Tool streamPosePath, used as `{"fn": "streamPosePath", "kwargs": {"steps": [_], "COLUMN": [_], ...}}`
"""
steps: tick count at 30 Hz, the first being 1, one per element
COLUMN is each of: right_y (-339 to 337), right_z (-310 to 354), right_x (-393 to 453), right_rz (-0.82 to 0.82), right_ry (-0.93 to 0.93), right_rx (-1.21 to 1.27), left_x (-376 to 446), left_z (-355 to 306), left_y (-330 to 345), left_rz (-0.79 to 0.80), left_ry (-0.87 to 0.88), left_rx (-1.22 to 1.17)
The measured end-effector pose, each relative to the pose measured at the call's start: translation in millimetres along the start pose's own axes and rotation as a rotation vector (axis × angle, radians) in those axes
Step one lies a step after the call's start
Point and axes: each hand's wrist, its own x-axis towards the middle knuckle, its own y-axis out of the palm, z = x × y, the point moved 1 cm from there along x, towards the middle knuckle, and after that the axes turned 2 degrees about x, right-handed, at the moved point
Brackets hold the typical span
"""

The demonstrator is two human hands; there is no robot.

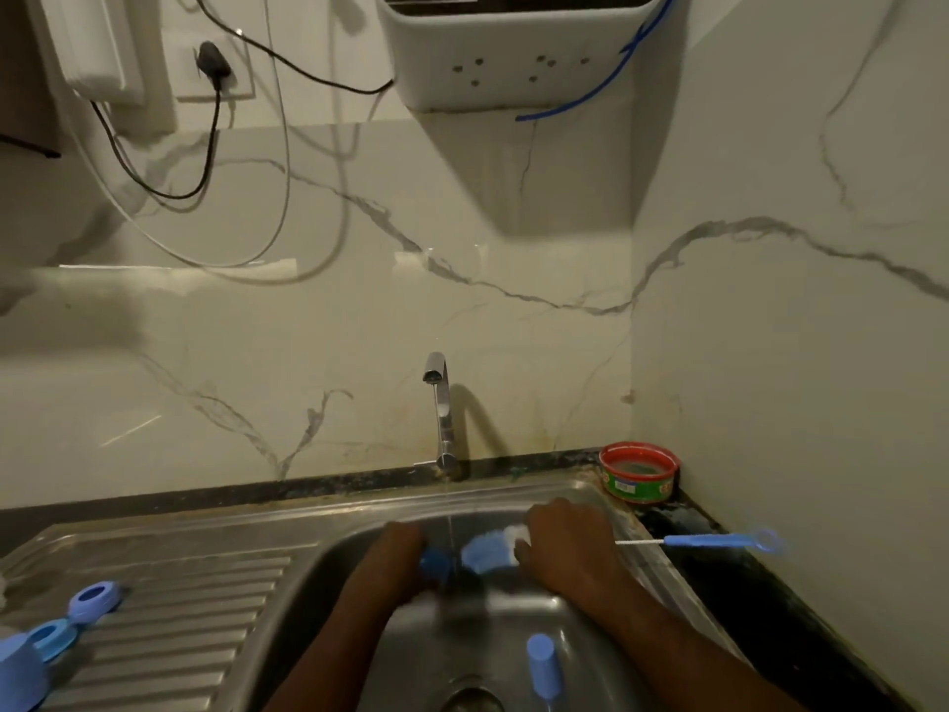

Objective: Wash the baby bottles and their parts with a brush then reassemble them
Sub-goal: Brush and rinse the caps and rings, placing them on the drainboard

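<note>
- Marble-veined wall panels are backing a steel sink (590,493) set in a corner, with a thin stream falling from the tap (439,403) into the basin.
- Under that stream, the left hand (398,555) is curling around a small dark-blue bottle part (435,561); blur is hiding exactly which part it is.
- Just beside it, the right hand (562,544) is gripping a sponge-headed brush (490,552), whose pale blue head is pointing at the part and nearly touching it.
- Judging by looks, the part is light, stiff plastic and probably slippery when wet, so holding it around the outer rim seems safest; the brush head is likely soft and yielding.
- Lower in the basin, one pale blue cylindrical piece (542,665) is standing near the drain.
- On the draining board at left, two blue collar rings (95,601) are lying close together, with one blue cap (18,673) beside them at the frame's edge.
- On the dark counter to the right, one thin nipple brush (703,540) is lying well apart from the hands, and one red-rimmed tub (639,472) is sitting in the corner.
</note>
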Motion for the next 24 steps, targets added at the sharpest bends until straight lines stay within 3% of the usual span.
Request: {"fn": "streamPosePath", "kwargs": {"steps": [2, 3, 4, 5, 6, 8, 10, 14, 18, 21, 24], "right_y": [-5.6, -20.0, -28.5, -27.5, -12.1, -9.9, -12.1, -7.7, -12.0, -2.8, -0.7], "right_z": [8.8, 12.1, 11.8, 12.2, 9.6, 6.5, 0.9, -1.2, -1.8, 0.6, 1.7], "right_x": [-3.3, -16.0, -28.2, -29.8, -23.0, -21.5, -14.2, -20.5, -16.7, -17.6, -14.3], "right_rz": [-0.043, 0.021, -0.022, -0.035, -0.01, 0.016, -0.045, 0.006, -0.071, -0.041, -0.109], "right_ry": [0.154, 0.301, 0.398, 0.262, 0.118, -0.06, -0.029, -0.058, -0.041, -0.036, -0.016], "right_rx": [-0.007, 0.017, -0.006, -0.081, -0.098, -0.015, -0.002, -0.051, -0.019, -0.048, -0.038], "left_x": [-2.6, -4.8, -6.6, -9.1, -9.4, -6.1, -2.9, -11.6, -5.9, -11.6, -5.1], "left_z": [0.1, 2.1, 4.0, 5.6, 3.2, -5.2, -10.0, -0.9, 2.3, 6.6, 5.0], "left_y": [-1.3, 3.3, 11.8, 16.9, 15.5, 6.6, 3.2, 9.0, -4.9, 2.6, -4.6], "left_rz": [-0.13, -0.064, 0.049, 0.13, 0.113, -0.132, -0.246, 0.032, -0.136, -0.048, -0.202], "left_ry": [0.051, 0.06, 0.05, 0.024, 0.019, 0.055, 0.102, 0.105, 0.113, 0.113, 0.118], "left_rx": [0.005, 0.024, 0.052, 0.064, 0.047, 0.041, 0.023, 0.194, 0.074, 0.1, 0.008]}}
